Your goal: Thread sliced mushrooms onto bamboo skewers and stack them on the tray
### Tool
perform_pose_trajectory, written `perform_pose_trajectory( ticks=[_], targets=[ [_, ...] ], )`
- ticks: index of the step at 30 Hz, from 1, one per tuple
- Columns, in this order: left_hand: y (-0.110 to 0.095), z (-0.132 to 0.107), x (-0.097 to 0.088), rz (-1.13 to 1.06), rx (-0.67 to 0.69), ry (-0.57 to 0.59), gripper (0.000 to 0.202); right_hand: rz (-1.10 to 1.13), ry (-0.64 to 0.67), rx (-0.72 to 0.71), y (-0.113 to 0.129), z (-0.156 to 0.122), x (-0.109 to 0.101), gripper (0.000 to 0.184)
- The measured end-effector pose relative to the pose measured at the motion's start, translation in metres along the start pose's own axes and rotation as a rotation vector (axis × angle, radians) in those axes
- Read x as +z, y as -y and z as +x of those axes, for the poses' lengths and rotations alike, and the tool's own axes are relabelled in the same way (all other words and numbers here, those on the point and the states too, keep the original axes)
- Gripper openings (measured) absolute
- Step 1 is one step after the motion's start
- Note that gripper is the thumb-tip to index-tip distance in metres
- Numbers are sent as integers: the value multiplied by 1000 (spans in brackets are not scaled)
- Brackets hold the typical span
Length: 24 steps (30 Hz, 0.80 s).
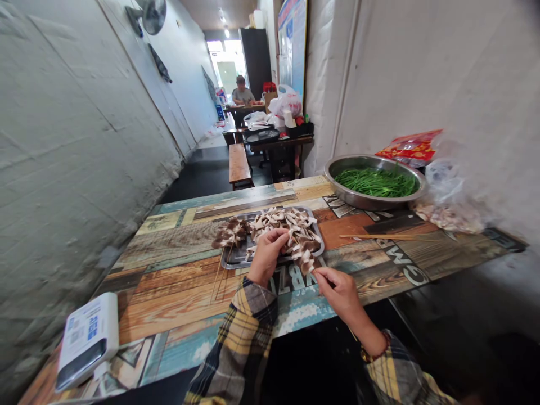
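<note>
A metal tray [236, 260] on the patterned wooden table [177, 281] holds a heap of torn mushroom pieces [291, 225] and, at its left end, finished mushroom skewers [230, 233]. My left hand [266, 254] reaches over the tray's near edge, fingers curled on mushroom pieces. My right hand [340, 289] is closed in a pinch on the end of a thin skewer loaded with mushroom [306, 260], just off the tray's near right corner.
A steel bowl of green stalks [374, 183] stands at the back right, beside plastic bags [447, 197]. Loose bamboo skewers [388, 237] lie right of the tray. A white device [86, 337] sits near left. Farther down the room a person sits at a table [242, 93].
</note>
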<state>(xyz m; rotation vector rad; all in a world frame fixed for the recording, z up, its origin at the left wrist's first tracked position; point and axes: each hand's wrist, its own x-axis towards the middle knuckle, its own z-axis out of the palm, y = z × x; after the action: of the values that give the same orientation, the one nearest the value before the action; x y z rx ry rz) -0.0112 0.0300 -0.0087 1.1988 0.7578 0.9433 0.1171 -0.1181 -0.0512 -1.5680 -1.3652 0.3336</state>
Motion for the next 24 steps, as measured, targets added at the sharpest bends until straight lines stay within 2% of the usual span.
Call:
perform_pose_trajectory(
  ticks=[11,18,24],
  targets=[
    [2,0,-1,58,19,17,26,-45,-2,-11,0,0,0,28],
    [1,0,-3,147,96,11,22,-29,-10,-24,-2,0,1,26],
    [2,0,-2,129,44,15,20,-45,-21,-42,-2,-1,1,26]
  ],
)
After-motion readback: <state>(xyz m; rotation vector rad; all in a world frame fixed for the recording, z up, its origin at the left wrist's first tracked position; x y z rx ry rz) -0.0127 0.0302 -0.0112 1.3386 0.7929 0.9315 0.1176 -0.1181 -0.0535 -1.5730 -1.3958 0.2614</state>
